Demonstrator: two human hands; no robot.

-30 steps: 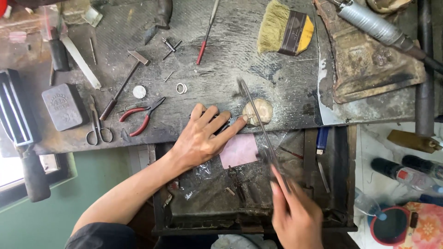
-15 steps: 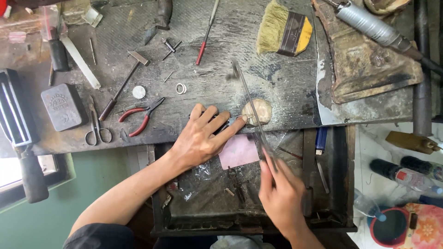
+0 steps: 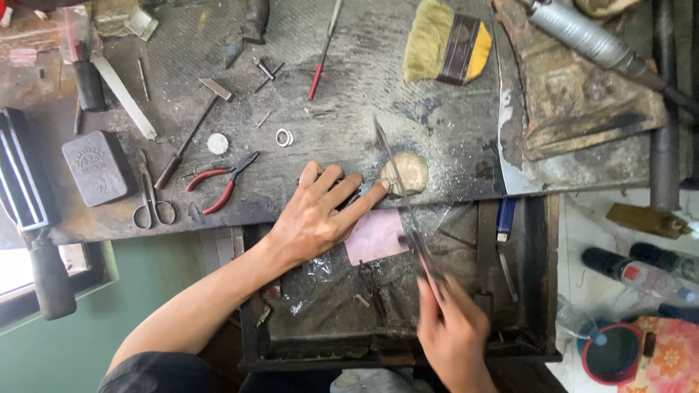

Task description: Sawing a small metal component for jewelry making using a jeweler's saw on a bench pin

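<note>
1. Head view, centre of the frame: the left hand (image 3: 318, 213) lies flat on the front edge of the workbench (image 3: 349, 109), palm down, fingers spread and extended toward the right. It grips nothing.
2. The left index fingertip (image 3: 380, 186) presses against a small pale rounded workpiece (image 3: 406, 173), which sits on the bench edge just right of the hand, a little right of frame centre.
3. Lower centre-right: the right hand (image 3: 453, 331) is closed around the handle end of a long flat file (image 3: 408, 211). The hand is blurred; the exact finger placement cannot be told.
4. The file runs diagonally from the right hand up and to the left, crossing over the workpiece, with its tip above it on the bench surface.
5. Below the bench edge, an open drawer tray (image 3: 328, 313) occupies the lower centre. A pink rectangular piece (image 3: 375, 236) lies in it, just below the left fingers.
6. Left of centre on the bench: red-handled pliers (image 3: 222, 185), small scissors (image 3: 149, 200), a small hammer (image 3: 193, 131), a round silver disc (image 3: 217, 143) and a metal ring (image 3: 284, 137).
7. Upper centre-right: a wide brush (image 3: 445, 42) with pale bristles and a yellow-black body.
8. Far left: a dark rectangular tin (image 3: 97, 167).
</note>
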